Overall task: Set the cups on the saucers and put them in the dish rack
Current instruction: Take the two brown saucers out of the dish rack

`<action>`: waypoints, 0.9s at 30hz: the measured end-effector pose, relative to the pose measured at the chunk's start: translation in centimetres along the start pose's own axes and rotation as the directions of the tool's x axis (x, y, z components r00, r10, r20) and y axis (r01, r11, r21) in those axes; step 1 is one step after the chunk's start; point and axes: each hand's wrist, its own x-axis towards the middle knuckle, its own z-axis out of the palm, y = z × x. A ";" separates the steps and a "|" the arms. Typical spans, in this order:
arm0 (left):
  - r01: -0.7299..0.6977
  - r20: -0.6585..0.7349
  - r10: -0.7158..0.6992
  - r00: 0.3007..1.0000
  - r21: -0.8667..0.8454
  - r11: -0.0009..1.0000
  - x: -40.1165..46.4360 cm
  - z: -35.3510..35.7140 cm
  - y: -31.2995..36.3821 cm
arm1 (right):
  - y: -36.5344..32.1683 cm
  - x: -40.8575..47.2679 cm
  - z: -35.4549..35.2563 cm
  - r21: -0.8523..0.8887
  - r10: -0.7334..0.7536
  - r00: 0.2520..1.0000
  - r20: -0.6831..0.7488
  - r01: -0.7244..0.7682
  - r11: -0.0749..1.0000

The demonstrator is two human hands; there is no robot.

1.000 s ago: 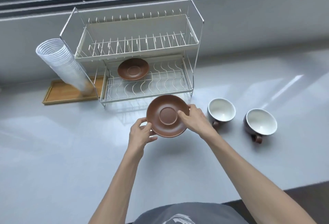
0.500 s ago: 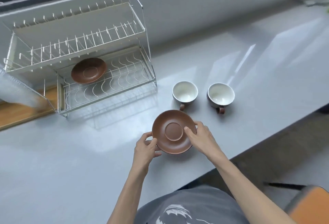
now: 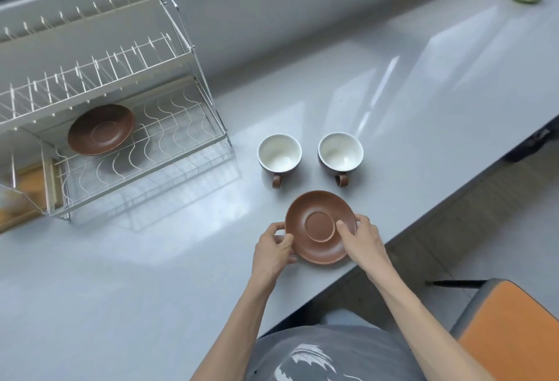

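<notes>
So, where we stand: we judge the task to be at an early stage, with no cup on a saucer yet.
Saucer in hand: we hold one brown saucer [image 3: 321, 227] low over or on the tabletop [image 3: 151, 290], just in front of the cups; we cannot tell whether it rests there.
Left grip: our left hand [image 3: 273, 249] has its fingers closed on the saucer's left rim.
Right grip: our right hand [image 3: 361, 240] is closed on the right rim, thumb lying on the upper face.
Saucer in rack: a second brown saucer [image 3: 100, 129] lies on the lower tier of the dish rack [image 3: 127, 66], bare of any cup.
Cups: the left cup [image 3: 279, 153] and the right cup [image 3: 340, 152] stand upright side by side on the tabletop, apart, handles toward us.
Count: two saucers, two cups, one rack with two tiers.
Left to do: both cups want seating on saucers, and the pairs want placing in the rack.
</notes>
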 end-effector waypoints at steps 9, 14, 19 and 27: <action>0.019 0.011 -0.019 1.000 0.036 0.999 1.0 0.6 -0.1 | 0.4 0.7 -0.3 -0.012 0.018 1.000 -0.003 -0.018 1.000; 0.018 0.007 -0.018 1.000 0.051 0.999 1.1 0.5 -0.1 | 0.3 0.6 -0.2 -0.015 0.032 0.999 -0.006 -0.032 0.999; 0.015 0.019 -0.016 1.000 0.084 0.996 1.2 0.2 -0.3 | 0.1 0.6 0.0 -0.022 0.021 1.000 -0.015 -0.021 1.000; -0.041 0.046 0.030 0.998 0.243 0.969 1.0 -0.4 0.2 | -0.5 -0.5 0.4 -0.173 -0.031 0.998 -0.057 0.021 0.985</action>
